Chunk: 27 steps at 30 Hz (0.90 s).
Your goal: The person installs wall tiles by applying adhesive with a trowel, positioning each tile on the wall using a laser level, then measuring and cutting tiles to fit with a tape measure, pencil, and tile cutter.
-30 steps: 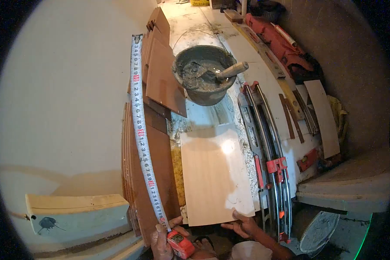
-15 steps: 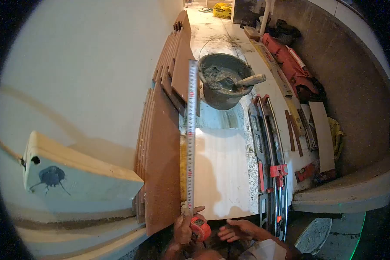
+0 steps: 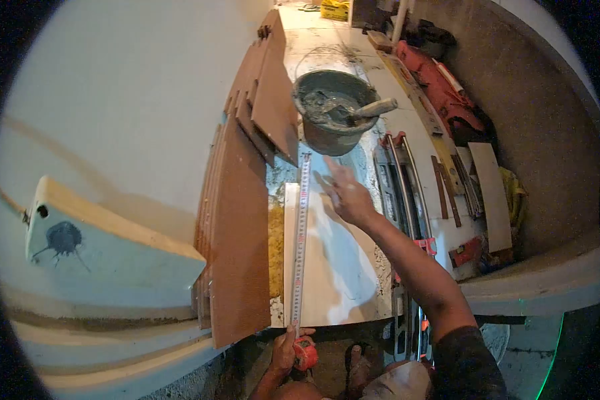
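Observation:
My left hand (image 3: 283, 350) is closed round a red tape measure (image 3: 305, 353) at the near edge of a pale tile (image 3: 340, 287). From the case, the extended blade (image 3: 301, 247) runs away from me over the tile's left part, its far end just short of the bucket. My right hand (image 3: 350, 195) is stretched forward over the tile's far part, right of the blade's far end. Its fingers are extended, a little blurred and hold nothing. Ahead of it stands a dark bucket (image 3: 327, 137) of wet grey mix, with a wooden-handled trowel (image 3: 377, 108) resting in it.
Brown tiles or boards (image 3: 240, 227) lean in a stack along the left wall. On the right lies a tile cutter (image 3: 397, 180) with metal rails. Beyond it are a spirit level (image 3: 423, 103), a red bag (image 3: 440, 87) and thin offcuts (image 3: 490, 193). A white bracket-like block (image 3: 107, 247) juts out at left.
My right hand has reached forward from beside the tape case to the tile's far part. The blade's far end has come down and nearer, from beside the bucket to in front of it.

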### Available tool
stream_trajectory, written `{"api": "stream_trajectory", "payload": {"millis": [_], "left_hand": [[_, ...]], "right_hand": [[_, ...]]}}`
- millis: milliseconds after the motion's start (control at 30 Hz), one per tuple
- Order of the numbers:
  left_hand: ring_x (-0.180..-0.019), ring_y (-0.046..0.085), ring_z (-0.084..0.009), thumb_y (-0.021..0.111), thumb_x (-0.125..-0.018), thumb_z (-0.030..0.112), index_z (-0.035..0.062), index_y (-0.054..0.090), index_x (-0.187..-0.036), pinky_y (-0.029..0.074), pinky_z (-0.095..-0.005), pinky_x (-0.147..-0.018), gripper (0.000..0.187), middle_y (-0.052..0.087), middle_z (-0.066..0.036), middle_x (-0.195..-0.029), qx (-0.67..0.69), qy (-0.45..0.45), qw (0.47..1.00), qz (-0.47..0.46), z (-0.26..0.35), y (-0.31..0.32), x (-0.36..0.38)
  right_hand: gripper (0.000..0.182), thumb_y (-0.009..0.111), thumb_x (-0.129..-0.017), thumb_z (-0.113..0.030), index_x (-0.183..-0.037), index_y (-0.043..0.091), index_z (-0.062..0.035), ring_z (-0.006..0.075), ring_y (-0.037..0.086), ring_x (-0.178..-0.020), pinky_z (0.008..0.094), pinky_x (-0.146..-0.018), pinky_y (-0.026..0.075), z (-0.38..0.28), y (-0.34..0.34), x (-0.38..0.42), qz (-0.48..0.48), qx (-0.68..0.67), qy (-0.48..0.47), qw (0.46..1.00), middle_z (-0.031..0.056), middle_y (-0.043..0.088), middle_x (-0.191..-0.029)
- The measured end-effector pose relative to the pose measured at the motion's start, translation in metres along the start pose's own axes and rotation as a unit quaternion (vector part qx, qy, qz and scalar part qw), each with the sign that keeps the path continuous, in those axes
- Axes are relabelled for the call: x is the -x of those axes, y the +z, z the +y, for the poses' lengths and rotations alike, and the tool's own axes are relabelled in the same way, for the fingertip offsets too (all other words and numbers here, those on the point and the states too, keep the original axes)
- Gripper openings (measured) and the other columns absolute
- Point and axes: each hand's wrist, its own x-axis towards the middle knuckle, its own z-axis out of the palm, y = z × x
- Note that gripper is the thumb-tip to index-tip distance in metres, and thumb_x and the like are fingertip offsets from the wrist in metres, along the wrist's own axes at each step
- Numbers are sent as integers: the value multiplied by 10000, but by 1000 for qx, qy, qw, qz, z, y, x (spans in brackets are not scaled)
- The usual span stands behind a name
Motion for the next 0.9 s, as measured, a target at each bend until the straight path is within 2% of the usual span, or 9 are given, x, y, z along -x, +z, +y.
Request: {"api": "stream_trajectory", "payload": {"millis": [133, 200, 233, 367, 467, 567, 767, 833, 900], "left_hand": [[-627, 583, -140, 317, -981, 553, -62, 608, -1104, 474, -254, -590, 692, 636, -86, -763, 81, -72, 994, -6, -17, -6, -1], [-621, 573, -137, 314, -982, 553, -61, 597, -1123, 467, -250, -582, 690, 632, -84, -771, 92, -70, 993, -17, -27, -12, -2], [-614, 564, -133, 312, -982, 552, -60, 586, -1142, 460, -246, -575, 689, 628, -82, -779, 103, -66, 992, -26, -31, -15, -3], [-605, 550, -124, 316, -980, 558, -57, 563, -1177, 452, -244, -564, 691, 618, -73, -804, 129, -82, 988, -24, -47, -22, 0], [-621, 552, -117, 308, -975, 575, -55, 536, -1214, 454, -244, -575, 711, 613, -64, -830, 96, -79, 991, -58, -43, -20, 2], [-631, 554, -114, 301, -980, 564, -53, 512, -1245, 460, -247, -595, 704, 611, -56, -829, 108, -142, 982, -63, -35, -18, 8], [-679, 577, -118, 299, -998, 514, -47, 457, -1302, 484, -262, -636, 657, 634, -80, -885, 161, -128, 974, -89, -56, -28, 9], [-748, 607, -138, 300, -1000, 503, -23, 402, -1345, 503, -285, -673, 637, 647, -124, -1008, 187, -107, 969, -121, -78, -34, 5], [-782, 618, -160, 309, -1001, 491, -10, 385, -1357, 511, -298, -704, 619, 638, -140, -1066, 188, -131, 968, -100, -54, -24, 11]], "right_hand": [[591, 601, -854, -113, -1401, 393, -194, 362, 593, -1006, 417, -786, 529, 12, 26, -28, -29, 53, -25, 998, 148, 511, -1255], [581, 604, -860, -138, -1398, 396, -213, 336, 590, -1036, 425, -794, 528, 27, 43, -32, -45, 74, -115, 990, 95, 510, -1270], [559, 603, -864, -151, -1387, 415, -211, 315, 592, -1049, 419, -796, 528, 25, 47, -33, -60, 70, -87, 992, 77, 521, -1265], [558, 598, -862, -138, -1385, 420, -211, 309, 596, -1049, 409, -798, 530, 27, 65, -38, -82, 59, -54, 993, 78, 527, -1269], [495, 607, -842, -134, -1322, 497, -184, 303, 604, -1030, 402, -796, 533, 37, 79, -43, -60, 37, -123, 990, 73, 583, -1188], [344, 642, -786, -106, -1128, 638, -144, 279, 619, -981, 390, -755, 544, 41, 88, -45, -49, 62, -140, 987, 47, 651, -1033], [366, 644, -774, -137, -1140, 623, -128, 291, 595, -870, 398, -687, 524, 37, 100, -42, -45, 73, -190, 978, 88, 588, -946], [360, 637, -776, -133, -1136, 617, -121, 300, 589, -867, 403, -678, 516, 35, 111, -43, -26, 91, -212, 973, 93, 573, -940], [333, 618, -777, -110, -1111, 608, -108, 326, 579, -824, 418, -663, 502, 37, 120, -46, 9, 96, -251, 963, 103, 569, -910]]}}
